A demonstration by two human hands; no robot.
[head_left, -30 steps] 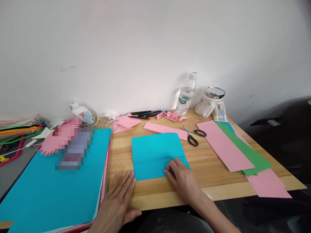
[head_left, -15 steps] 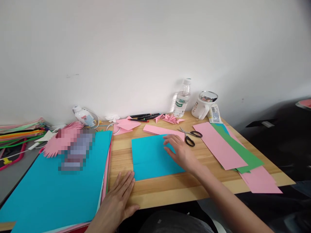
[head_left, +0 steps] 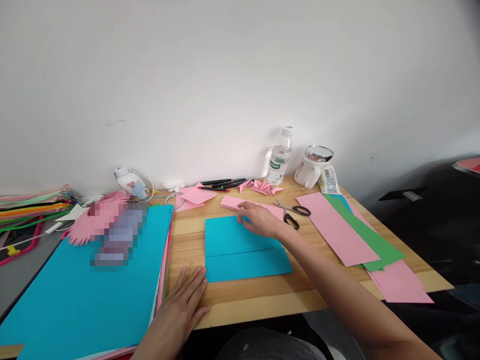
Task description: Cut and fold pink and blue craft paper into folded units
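Note:
A blue paper sheet (head_left: 240,242) lies on the table with a crease running across it, roughly parallel to its near edge. My left hand (head_left: 185,300) rests flat on the wood at the sheet's near left corner, fingers stretched out and fingertips against its edge. Over the sheet's far edge is my right hand (head_left: 259,220), its fingers loosely bent and apart. I cannot tell whether its fingertips touch the paper. Behind that hand lies a folded pink paper strip (head_left: 230,201), partly hidden. Scissors (head_left: 294,210) with black handles lie partly open to its right.
Left is a stack of coloured paper (head_left: 93,310) with a pink pleated paper piece (head_left: 101,220) on it. Pens (head_left: 221,184), pink folded shapes (head_left: 262,187), a water bottle (head_left: 279,157) and a white mug (head_left: 311,167) line the wall. Pink strips (head_left: 337,230) and green strips (head_left: 386,250) lie right.
My right hand has moved left and away from me, from above the sheet's right part to its far edge. The crease shows more clearly. My left hand stays in place.

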